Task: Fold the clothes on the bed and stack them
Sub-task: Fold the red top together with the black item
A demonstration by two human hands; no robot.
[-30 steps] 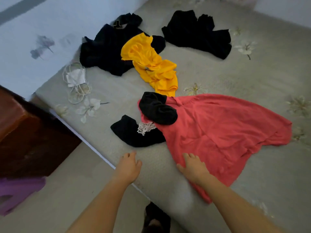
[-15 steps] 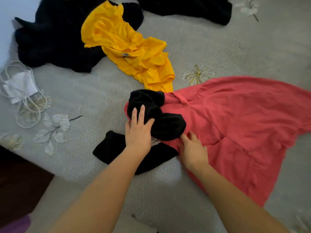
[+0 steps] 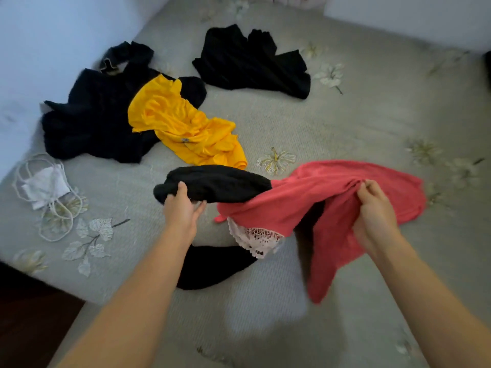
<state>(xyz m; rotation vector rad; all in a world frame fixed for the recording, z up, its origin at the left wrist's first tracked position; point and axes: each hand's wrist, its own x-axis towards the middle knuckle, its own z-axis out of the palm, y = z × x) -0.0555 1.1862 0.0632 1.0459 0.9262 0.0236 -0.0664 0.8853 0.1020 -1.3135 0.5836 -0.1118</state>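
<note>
Held the coral-red garment (image 3: pixel 305 197) partly raised over the near middle of the bed (image 3: pixel 345 123), stretched between both hands. Gripped its black sleeve (image 3: pixel 218 181) with the left hand (image 3: pixel 180 211), fingers curled over the sleeve's left end and thumb under it. Pinched a bunched fold of the red cloth with the right hand (image 3: pixel 372 216), fingers and thumb closed on it, over to the right. Hung from that pinch in a long red flap toward the near edge of the bed. Showed a white lace trim (image 3: pixel 255 240) under the red hem, between the two hands. Had a second black sleeve (image 3: pixel 212 266) lying flat on the bedcover just near of the lace, partly hidden behind the left forearm.

Noted a crumpled yellow garment (image 3: pixel 183 126) just beyond the raised sleeve, bearing a small grey tag (image 3: pixel 185 140) too small to read. Overlapped, at its far end, a large black garment (image 3: pixel 93 120) spread out to the left. Noted another black garment (image 3: pixel 252 65) farther off, well apart from the rest, toward the far middle. Noted a white face mask (image 3: pixel 45 185) at the left edge of the bed, lying among loops of white cord (image 3: pixel 55 224) on the pale grey, flower-printed cover. Made out no readable writing on any cloth
</note>
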